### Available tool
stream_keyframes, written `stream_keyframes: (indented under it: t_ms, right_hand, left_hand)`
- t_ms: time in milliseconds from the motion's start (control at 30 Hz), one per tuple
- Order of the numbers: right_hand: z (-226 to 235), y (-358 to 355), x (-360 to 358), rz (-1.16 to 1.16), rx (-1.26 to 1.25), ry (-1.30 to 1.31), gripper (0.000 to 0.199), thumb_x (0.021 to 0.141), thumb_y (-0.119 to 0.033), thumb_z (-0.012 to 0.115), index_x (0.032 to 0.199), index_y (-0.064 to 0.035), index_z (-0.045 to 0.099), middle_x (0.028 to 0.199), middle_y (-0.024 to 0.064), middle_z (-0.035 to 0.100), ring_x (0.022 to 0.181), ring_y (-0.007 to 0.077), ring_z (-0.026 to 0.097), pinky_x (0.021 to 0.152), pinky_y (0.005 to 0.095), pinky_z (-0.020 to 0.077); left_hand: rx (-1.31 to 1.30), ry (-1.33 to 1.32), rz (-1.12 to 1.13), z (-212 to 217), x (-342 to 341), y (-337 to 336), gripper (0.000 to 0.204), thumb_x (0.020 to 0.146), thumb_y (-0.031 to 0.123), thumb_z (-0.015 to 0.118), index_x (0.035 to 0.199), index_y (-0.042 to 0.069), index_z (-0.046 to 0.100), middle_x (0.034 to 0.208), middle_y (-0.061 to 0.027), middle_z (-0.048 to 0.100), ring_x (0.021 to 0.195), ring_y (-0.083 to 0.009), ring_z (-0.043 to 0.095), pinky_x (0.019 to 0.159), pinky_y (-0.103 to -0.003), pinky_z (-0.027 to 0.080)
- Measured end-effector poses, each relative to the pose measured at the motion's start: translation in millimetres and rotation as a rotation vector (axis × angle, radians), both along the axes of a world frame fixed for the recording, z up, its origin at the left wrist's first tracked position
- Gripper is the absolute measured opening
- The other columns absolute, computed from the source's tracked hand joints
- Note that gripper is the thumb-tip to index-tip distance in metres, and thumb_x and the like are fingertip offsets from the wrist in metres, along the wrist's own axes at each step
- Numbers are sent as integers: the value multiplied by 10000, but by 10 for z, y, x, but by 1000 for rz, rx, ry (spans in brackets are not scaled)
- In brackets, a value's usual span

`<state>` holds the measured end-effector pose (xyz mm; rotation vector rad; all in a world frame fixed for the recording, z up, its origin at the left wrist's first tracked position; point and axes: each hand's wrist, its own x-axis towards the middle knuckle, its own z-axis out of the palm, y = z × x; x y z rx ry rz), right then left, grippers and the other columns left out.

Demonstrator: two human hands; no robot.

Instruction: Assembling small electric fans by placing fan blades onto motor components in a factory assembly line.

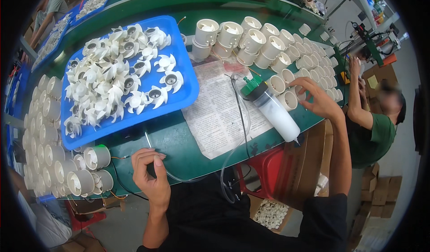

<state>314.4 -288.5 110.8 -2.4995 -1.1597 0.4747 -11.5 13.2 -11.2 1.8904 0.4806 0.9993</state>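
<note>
My right hand (317,97) reaches over the near end of the rows of white cylindrical housings, its thumb and fingers bent around the rim of one white housing (299,92). Two more housings, one of them a white open cup (287,101), stand right beside it. My left hand (151,176) is at the table's near edge, its fingers curled toward the thumb and nothing visible between them. A large syringe-like dispenser (275,111) with white contents and a green cap lies between the hands on a printed paper sheet (212,113). A clear tube (230,155) runs from it.
A blue tray (190,88) heaped with white fan impellers (107,73) sits at the left. Wired fan housings (80,181) crowd the left edge; stacked ones (230,33) stand at the back. A red stool (268,171) and a cardboard box (304,162) are below. A co-worker (374,131) is at right.
</note>
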Motion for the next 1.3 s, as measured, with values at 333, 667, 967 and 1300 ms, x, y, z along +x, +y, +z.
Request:
stream_keyframes:
  t_ms: [333,667,967,1300]
  right_hand:
    - [-135,143,90,221,-42,-79,606,759,187,444,1270,-112,574,1275,137,520,1172,328,536,930,342,466]
    - [-63,318,-8,-36,-95,32,383,792,77,607,1147,-60,656,1114,136,634,1001,302,612,877,356,497]
    - [-196,-318,333,-307,120,5,349,863,76,598,1207,14,612,995,65,661,811,114,635,704,253,496]
    - [606,-190,-478,-260,543,68,316,829,-19,668,1138,45,649,1068,59,680,985,144,633,890,261,464]
  left_hand:
    - [-21,1,-2,-26,3,-5,94,955,32,534,872,-5,558,882,-95,604,949,-214,542,880,-336,437]
    - [-44,0,-9,-25,-14,4,75,941,17,542,874,-6,567,890,-96,615,959,-218,550,878,-332,441]
    - [5,-45,52,16,36,17,28,817,-6,662,817,15,644,838,-88,648,905,-278,600,803,-365,481]
    - [105,-5,63,50,16,51,65,794,11,703,810,26,642,845,-71,649,938,-289,578,829,-378,464]
